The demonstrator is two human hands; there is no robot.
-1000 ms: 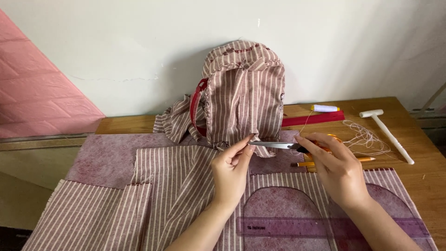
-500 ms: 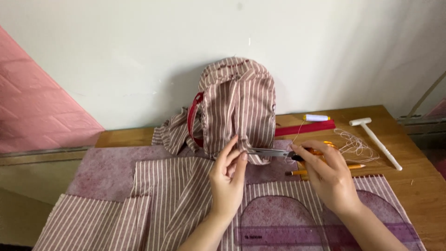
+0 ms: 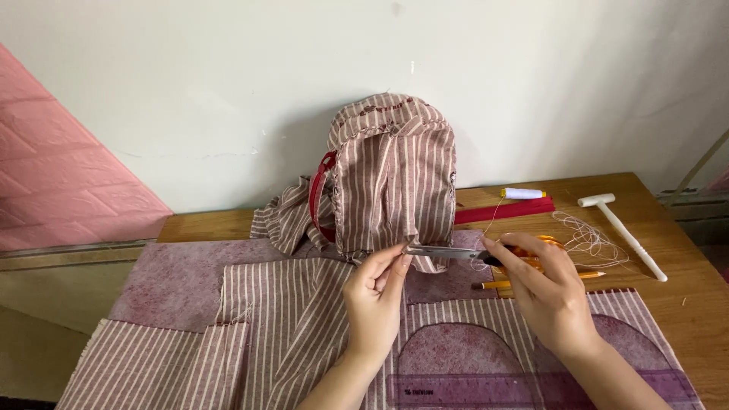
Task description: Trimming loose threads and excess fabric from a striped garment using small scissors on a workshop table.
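Right hand (image 3: 548, 292) grips scissors (image 3: 456, 253) by orange handles, blades lying left-right, tips toward left hand (image 3: 376, 292), which pinches the striped backpack's (image 3: 395, 178) near hem (thread there unclear).

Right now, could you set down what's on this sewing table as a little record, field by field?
Left hand: left hand pinches something too fine to make out at the tip of the scissors
Right hand: right hand grips the scissors' orange handles
Behind the hands: striped backpack upright against the wall, red strap on its left side
Under the arms: striped fabric pieces and a clear ruler
Right side of table: white thread spool, loose thread, pencil, white mallet
Surface: wooden table
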